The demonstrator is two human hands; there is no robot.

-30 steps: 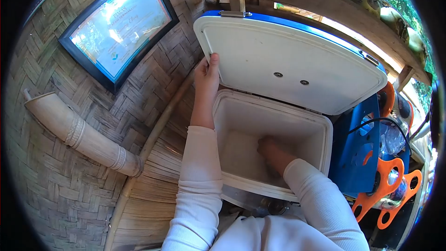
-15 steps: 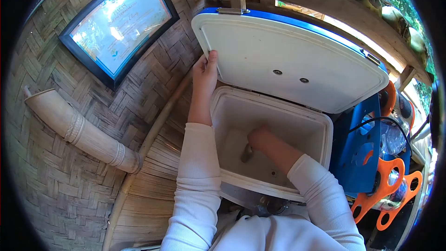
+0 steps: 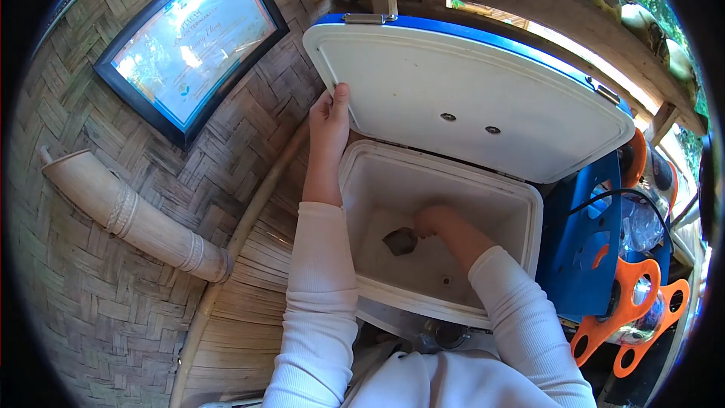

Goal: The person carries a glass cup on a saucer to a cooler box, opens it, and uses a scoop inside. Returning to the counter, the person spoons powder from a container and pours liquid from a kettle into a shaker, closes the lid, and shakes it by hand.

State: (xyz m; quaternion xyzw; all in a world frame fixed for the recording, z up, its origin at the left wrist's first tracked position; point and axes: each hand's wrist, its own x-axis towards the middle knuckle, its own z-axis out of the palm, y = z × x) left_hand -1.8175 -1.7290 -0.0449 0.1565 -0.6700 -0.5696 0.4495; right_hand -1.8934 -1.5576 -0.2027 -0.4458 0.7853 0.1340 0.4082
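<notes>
A white-lined cooler box stands before me with its blue-edged lid raised. My left hand grips the lid's left edge, thumb on the inner face and fingers behind it. Down inside the box, my right hand is closed on what looks like a small dark grey scoop. The scoop's pointed blade faces left, low over the pale floor of the box. Its handle is hidden in my fingers. A small drain hole shows near the front inside.
Right of the box stands a blue holder with orange carriers and clear plastic beside it. A framed certificate and a bamboo tube are on the woven wall. A wooden rail runs behind the lid.
My right hand has moved slightly right and turned the scoop, so its broad blade now shows more fully. My left hand still holds the lid, which sits almost as before.
</notes>
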